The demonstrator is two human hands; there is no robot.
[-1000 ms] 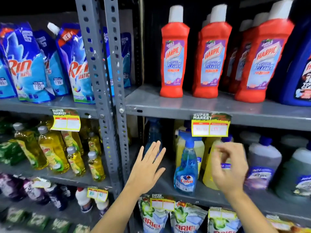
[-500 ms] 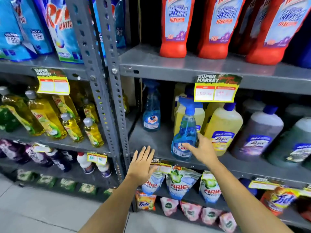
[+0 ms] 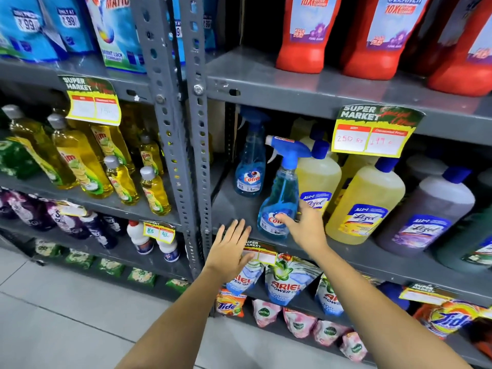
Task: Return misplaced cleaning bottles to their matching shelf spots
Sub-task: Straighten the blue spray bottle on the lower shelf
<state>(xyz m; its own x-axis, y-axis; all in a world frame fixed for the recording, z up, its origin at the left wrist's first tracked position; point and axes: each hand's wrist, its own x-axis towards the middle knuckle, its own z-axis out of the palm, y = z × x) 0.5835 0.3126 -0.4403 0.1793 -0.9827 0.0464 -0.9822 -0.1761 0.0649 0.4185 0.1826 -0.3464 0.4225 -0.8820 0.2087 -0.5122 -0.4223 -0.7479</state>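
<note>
A blue Colin spray bottle (image 3: 282, 193) stands tilted at the front of the grey middle shelf (image 3: 234, 206), right beside the yellow Lizol bottles (image 3: 364, 201). My right hand (image 3: 306, 230) grips its lower body, thumb across the label and fingers behind. A second Colin spray bottle (image 3: 250, 166) stands upright further back on the left of the same shelf. My left hand (image 3: 229, 251) hovers flat with fingers spread at the shelf's front edge, left of the held bottle, holding nothing.
Red Harpic bottles (image 3: 306, 35) fill the shelf above. Purple and green Lizol bottles (image 3: 426, 217) stand to the right. A grey perforated post (image 3: 197, 155) divides this bay from yellow Vim bottles (image 3: 80, 166). Ariel pouches (image 3: 285, 280) hang below; a price tag (image 3: 372, 131) overhangs the bottles.
The view has tipped down and closer. My right hand came down from the yellow bottle and closed on the front Colin bottle's base, which now leans. My left hand dropped to the shelf edge.
</note>
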